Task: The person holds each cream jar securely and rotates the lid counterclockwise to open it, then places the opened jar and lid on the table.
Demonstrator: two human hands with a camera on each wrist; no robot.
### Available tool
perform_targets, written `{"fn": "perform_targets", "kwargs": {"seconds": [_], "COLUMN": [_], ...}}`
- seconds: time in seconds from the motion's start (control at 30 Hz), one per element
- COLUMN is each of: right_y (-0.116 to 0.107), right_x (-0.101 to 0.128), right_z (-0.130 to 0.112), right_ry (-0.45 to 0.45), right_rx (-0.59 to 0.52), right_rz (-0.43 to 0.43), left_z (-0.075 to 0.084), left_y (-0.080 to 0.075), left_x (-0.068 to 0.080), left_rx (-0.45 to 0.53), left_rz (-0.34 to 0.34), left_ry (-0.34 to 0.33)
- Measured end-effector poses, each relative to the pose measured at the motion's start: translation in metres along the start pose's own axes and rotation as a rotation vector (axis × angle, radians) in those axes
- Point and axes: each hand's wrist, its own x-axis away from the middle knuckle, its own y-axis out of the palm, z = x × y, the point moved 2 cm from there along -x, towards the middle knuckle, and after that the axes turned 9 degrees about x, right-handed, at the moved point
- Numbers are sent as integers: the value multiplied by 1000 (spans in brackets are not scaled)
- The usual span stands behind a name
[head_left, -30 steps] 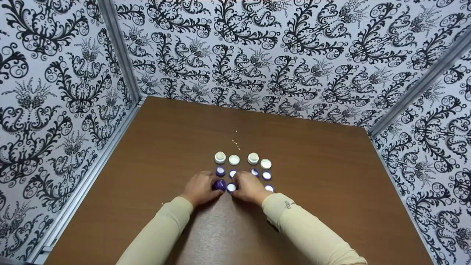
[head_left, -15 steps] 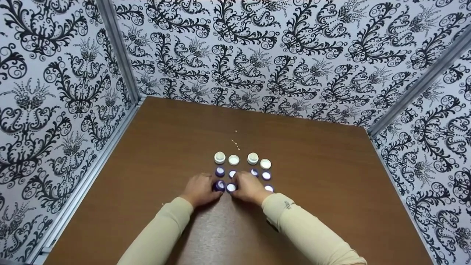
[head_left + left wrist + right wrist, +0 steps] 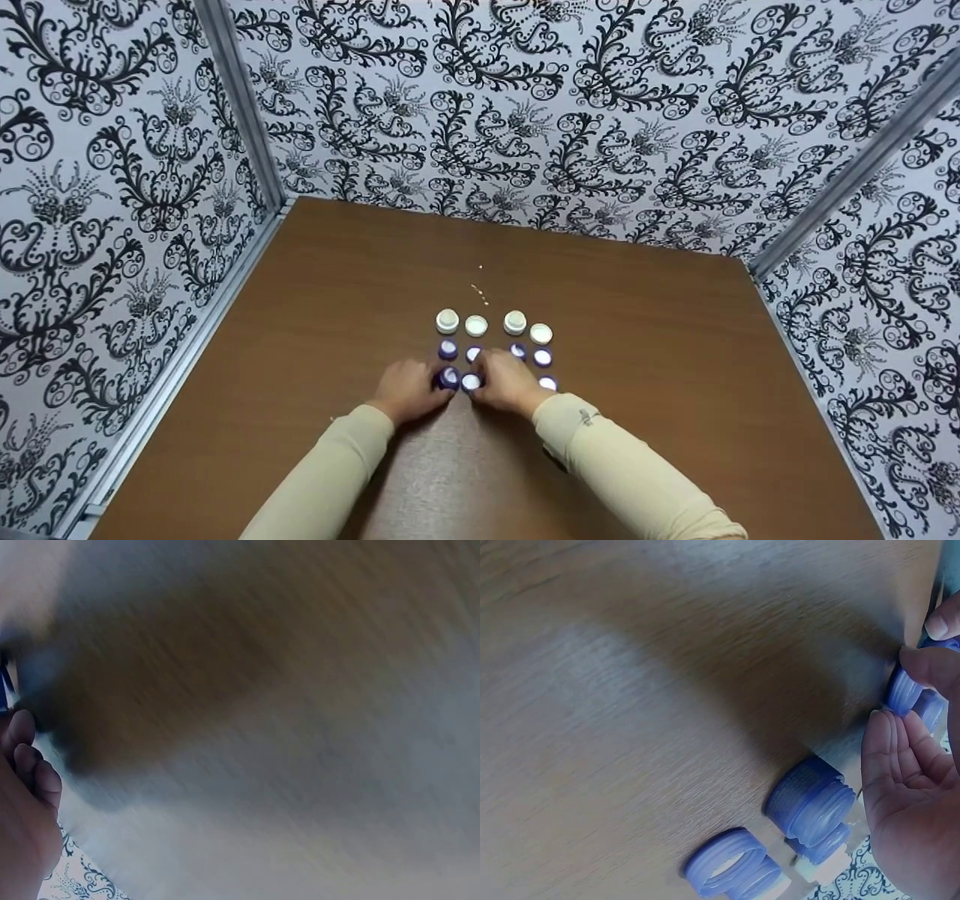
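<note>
My left hand (image 3: 409, 390) grips a purple screw-top jar (image 3: 450, 379) between thumb and fingers, its whitish mouth facing up. In the left wrist view only curled fingertips show at the left edge. Just right of that jar, my right hand (image 3: 506, 381) pinches a purple lid (image 3: 471, 383) with a white inside. The right wrist view shows this lid (image 3: 904, 692) on edge between thumb and fingertips, close to the table. Near the right hand stand another open purple jar (image 3: 810, 795) and its loose lid (image 3: 724, 862).
Behind the hands, two white jars (image 3: 448, 322) alternate with white lids (image 3: 476, 325) in a row. Smaller purple jars (image 3: 448, 349) and lids (image 3: 542, 358) form the row nearer me. Small pale bits (image 3: 480, 292) lie farther back on the brown table (image 3: 337, 262). Patterned walls enclose the table.
The purple jar in my left hand has turned so that its whitish mouth shows, where mostly its purple side showed before. My right hand keeps its place at the lid.
</note>
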Motion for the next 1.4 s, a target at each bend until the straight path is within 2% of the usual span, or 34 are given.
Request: {"fn": "perform_targets", "kwargs": {"seconds": [0.6, 1.13, 1.23, 1.4], "right_y": [2, 4, 3, -4], "right_x": [0, 7, 7, 9], "right_z": [3, 9, 9, 8], "right_ry": [10, 12, 20, 41], "right_rx": [31, 38, 53, 78], "right_rz": [5, 17, 11, 13], "left_z": [-2, 3, 1, -5], "left_y": [2, 7, 5, -4], "left_x": [0, -3, -4, -3], "left_rx": [3, 20, 21, 41], "left_rz": [0, -38, -65, -128], "left_ry": [8, -5, -25, -99]}}
